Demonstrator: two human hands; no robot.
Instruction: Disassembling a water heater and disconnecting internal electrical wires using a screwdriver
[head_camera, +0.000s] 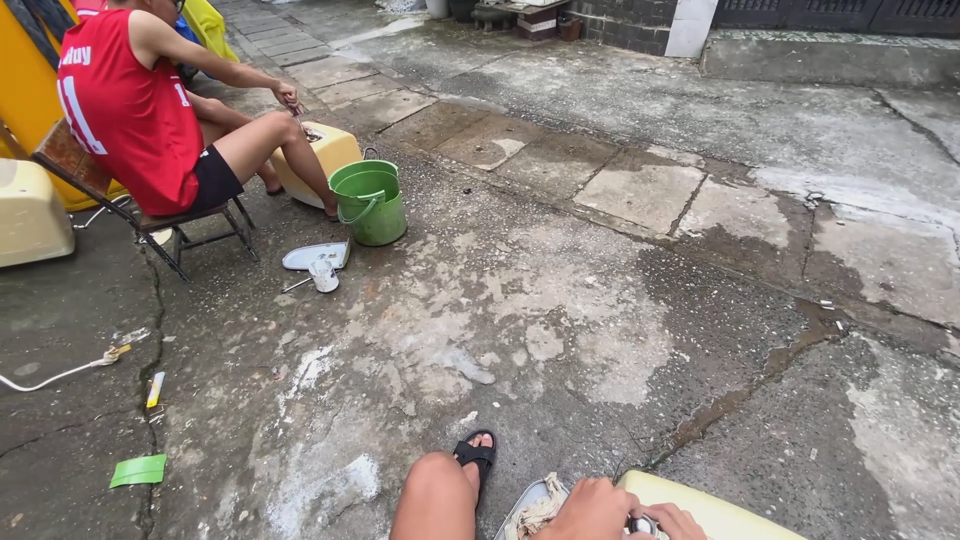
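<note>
Grip: our left hand (592, 510) and right hand (672, 521) close on a small metal part (641, 524), bottom edge.
Handling: we judge it rigid, light, slippery; pinch its sides.
Beneath: cream panel (720, 510), pale rag (540, 510).
Hidden: fingers and part cut off; another person's hands (288, 97) are far off.

I am seeing bare hands (597, 512), a bare knee (437, 497), and a black strapped sandal (475, 455) being worn
</note>
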